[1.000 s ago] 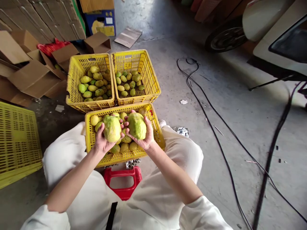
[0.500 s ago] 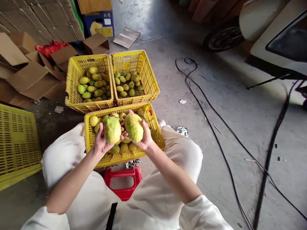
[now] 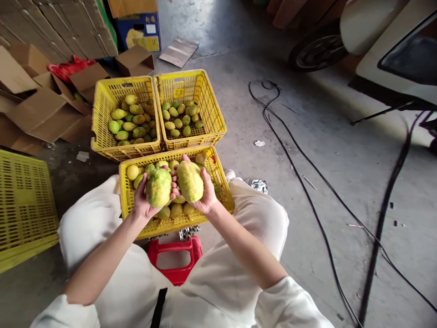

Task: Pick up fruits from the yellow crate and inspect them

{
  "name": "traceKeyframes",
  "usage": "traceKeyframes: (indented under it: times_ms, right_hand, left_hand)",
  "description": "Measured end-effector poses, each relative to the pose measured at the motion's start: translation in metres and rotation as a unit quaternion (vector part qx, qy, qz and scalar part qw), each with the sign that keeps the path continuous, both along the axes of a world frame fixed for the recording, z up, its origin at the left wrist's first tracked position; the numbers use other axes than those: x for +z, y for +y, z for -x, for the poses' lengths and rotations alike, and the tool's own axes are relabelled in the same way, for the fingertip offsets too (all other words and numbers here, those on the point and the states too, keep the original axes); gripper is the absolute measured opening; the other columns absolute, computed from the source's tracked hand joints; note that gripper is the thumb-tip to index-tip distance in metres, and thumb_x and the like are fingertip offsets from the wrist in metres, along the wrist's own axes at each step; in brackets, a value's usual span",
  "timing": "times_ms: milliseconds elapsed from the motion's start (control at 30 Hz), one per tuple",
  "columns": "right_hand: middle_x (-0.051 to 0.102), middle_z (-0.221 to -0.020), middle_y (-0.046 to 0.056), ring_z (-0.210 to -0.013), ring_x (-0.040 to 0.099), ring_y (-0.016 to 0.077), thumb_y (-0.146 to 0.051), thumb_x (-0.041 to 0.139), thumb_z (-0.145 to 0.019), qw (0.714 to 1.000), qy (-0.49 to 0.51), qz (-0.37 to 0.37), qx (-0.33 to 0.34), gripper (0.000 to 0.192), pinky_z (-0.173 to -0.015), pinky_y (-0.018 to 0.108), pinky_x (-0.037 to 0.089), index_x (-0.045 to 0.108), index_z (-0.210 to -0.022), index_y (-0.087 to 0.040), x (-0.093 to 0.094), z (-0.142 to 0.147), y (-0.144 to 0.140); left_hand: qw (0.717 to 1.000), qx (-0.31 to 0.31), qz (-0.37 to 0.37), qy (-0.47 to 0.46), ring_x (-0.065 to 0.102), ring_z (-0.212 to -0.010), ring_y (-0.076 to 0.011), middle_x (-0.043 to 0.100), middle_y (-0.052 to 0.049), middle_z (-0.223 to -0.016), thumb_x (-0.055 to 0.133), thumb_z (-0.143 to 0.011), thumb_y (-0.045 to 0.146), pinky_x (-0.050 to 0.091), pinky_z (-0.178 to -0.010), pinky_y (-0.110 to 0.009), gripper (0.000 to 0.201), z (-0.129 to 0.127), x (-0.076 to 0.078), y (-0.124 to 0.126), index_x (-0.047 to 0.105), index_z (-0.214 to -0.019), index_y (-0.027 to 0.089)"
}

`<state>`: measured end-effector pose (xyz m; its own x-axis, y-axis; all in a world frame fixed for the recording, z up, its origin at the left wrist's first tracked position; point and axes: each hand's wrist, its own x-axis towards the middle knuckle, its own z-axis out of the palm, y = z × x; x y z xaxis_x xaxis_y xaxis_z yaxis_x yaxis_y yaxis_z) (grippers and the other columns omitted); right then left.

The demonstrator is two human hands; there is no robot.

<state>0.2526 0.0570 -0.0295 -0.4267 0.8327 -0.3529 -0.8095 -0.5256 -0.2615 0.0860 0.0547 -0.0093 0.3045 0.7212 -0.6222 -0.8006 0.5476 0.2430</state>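
Note:
My left hand (image 3: 141, 200) is closed around a bumpy green fruit (image 3: 159, 187) with yellowish blotches. In my right hand (image 3: 207, 196) sits a paler yellow-green fruit (image 3: 190, 181), gripped from below and the side. The two fruits are held side by side, almost touching, above a shallow yellow crate (image 3: 153, 233). More yellow and green fruits (image 3: 176, 210) lie in that crate, partly hidden by my hands. The exact kind of fruit is hard to tell.
Two deeper yellow crates, a left one (image 3: 99, 114) and a right one (image 3: 215, 107), stand behind with several fruits inside. Another yellow crate (image 3: 25, 196) is at left. Cardboard boxes (image 3: 44, 114) lie beyond it. A red stool (image 3: 175, 275) is below me; black cables (image 3: 300, 168) cross the floor.
Both fruits have turned slightly in my hands, so a more mottled side of the left one shows. My hands stay in nearly the same place over the crate.

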Motion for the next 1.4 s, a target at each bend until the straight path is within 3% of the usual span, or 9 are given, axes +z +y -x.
traceKeyframes:
  times_ms: [267,433,600,733,933,1000,1100,1233,1400]
  right_hand:
    - [0.076,-0.118,0.011,-0.112,0.072,0.0309,-0.036,0.050,-0.079,1.000,0.011,-0.008,0.016,0.054,-0.094,0.059,0.062,0.059,-0.131,-0.023,-0.003,-0.005,0.003]
    - [0.075,-0.116,0.010,-0.116,0.072,0.0311,-0.042,0.066,-0.076,0.999,-0.015,-0.040,0.010,0.050,-0.089,0.051,0.065,0.060,-0.122,-0.025,-0.006,-0.003,0.001]
    - [0.075,-0.113,0.009,-0.107,0.074,0.0302,-0.040,0.082,-0.064,0.998,-0.030,-0.047,0.009,0.058,-0.079,0.044,0.068,0.061,-0.117,-0.026,-0.009,0.000,-0.001]
    - [0.075,-0.110,0.008,-0.098,0.075,0.0273,-0.035,0.076,-0.072,1.000,-0.016,-0.024,-0.002,0.053,-0.074,0.040,0.067,0.059,-0.122,-0.025,-0.007,-0.001,0.000]
    - [0.077,-0.110,0.008,-0.094,0.074,0.0247,-0.036,0.049,-0.088,0.999,0.031,0.010,-0.004,0.045,-0.078,0.044,0.067,0.058,-0.130,-0.023,-0.002,-0.006,0.003]
    - [0.077,-0.110,0.009,-0.097,0.074,0.0253,-0.035,0.048,-0.087,1.000,0.020,0.009,0.002,0.045,-0.083,0.046,0.067,0.058,-0.129,-0.022,-0.002,-0.005,0.003]
    - [0.076,-0.103,0.008,-0.090,0.075,0.0221,-0.044,0.059,-0.085,1.000,0.013,0.007,-0.007,0.042,-0.077,0.035,0.067,0.062,-0.120,-0.021,-0.006,-0.003,0.002]
    - [0.075,-0.101,0.007,-0.084,0.073,0.0185,-0.041,0.075,-0.071,1.000,0.017,-0.002,-0.012,0.046,-0.060,0.023,0.062,0.063,-0.112,-0.023,-0.010,0.000,0.000]
    - [0.076,-0.103,0.005,-0.086,0.075,0.0227,-0.032,0.071,-0.075,1.000,-0.003,-0.001,-0.019,0.038,-0.062,0.032,0.064,0.059,-0.111,-0.025,-0.012,-0.003,0.003]
  left_hand:
    - [0.999,0.033,0.019,0.015,0.069,-0.072,-0.0214,0.074,-0.011,-0.094,0.018,-0.105,0.063,0.059,-0.059,-0.030,0.070,0.000,0.001,0.006,0.056,-0.145,0.020]
    - [0.999,0.050,0.000,0.002,0.075,-0.084,-0.0234,0.077,-0.011,-0.100,0.028,-0.105,0.040,0.062,-0.071,-0.035,0.054,0.004,-0.002,0.004,0.059,-0.145,0.021]
    - [1.000,0.003,0.005,0.005,0.075,-0.087,-0.0245,0.076,-0.013,-0.093,0.036,-0.103,0.054,0.062,-0.066,-0.032,0.057,0.002,-0.010,-0.002,0.066,-0.130,0.015]
    - [0.999,0.007,-0.009,0.030,0.074,-0.106,-0.0288,0.076,-0.011,-0.097,0.052,-0.098,0.047,0.063,-0.081,-0.036,0.045,0.000,-0.015,-0.005,0.067,-0.130,0.018]
    - [0.999,0.026,-0.018,0.043,0.075,-0.082,-0.0230,0.076,-0.011,-0.096,0.049,-0.099,0.047,0.063,-0.084,-0.037,0.049,0.000,-0.008,0.000,0.063,-0.136,0.017]
    - [0.998,0.044,-0.029,0.035,0.075,-0.083,-0.0233,0.077,-0.012,-0.100,0.044,-0.100,0.047,0.061,-0.093,-0.041,0.053,0.003,-0.005,0.002,0.060,-0.141,0.016]
    - [0.998,0.041,-0.043,0.036,0.076,-0.095,-0.0258,0.078,-0.012,-0.104,0.042,-0.100,0.039,0.059,-0.099,-0.043,0.051,0.007,-0.006,0.003,0.057,-0.144,0.019]
    - [0.998,0.003,-0.051,0.036,0.077,-0.089,-0.0269,0.077,-0.011,-0.099,0.055,-0.093,0.045,0.064,-0.080,-0.039,0.039,0.008,-0.016,-0.001,0.065,-0.123,0.021]
    - [0.996,-0.021,-0.087,0.031,0.076,-0.080,-0.0233,0.074,-0.010,-0.098,0.074,-0.078,0.039,0.065,-0.070,-0.033,0.036,0.003,-0.021,-0.002,0.066,-0.107,0.021]
